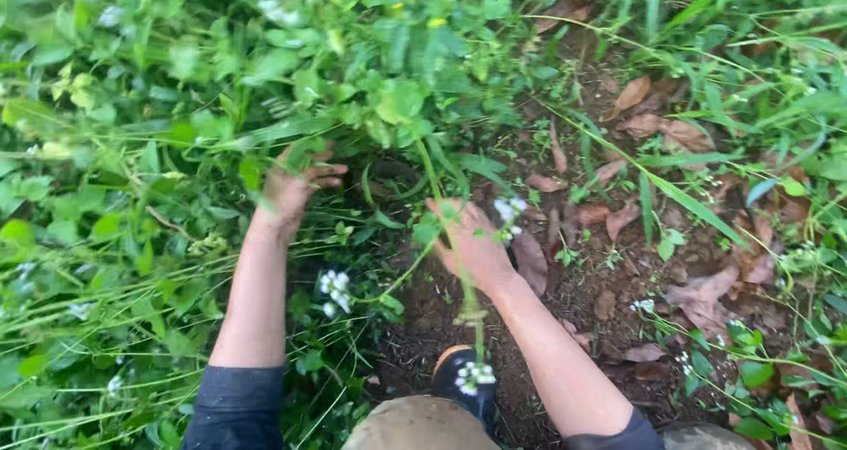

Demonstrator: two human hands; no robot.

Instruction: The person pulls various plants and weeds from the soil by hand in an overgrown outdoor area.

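A person's left hand reaches into a thick mass of green weeds, fingers curled around a bunch of stems. The right hand lies low near bare soil strewn with dry leaves, but stems hide whether its fingers grip anything. Small white flowers stand between the forearms.
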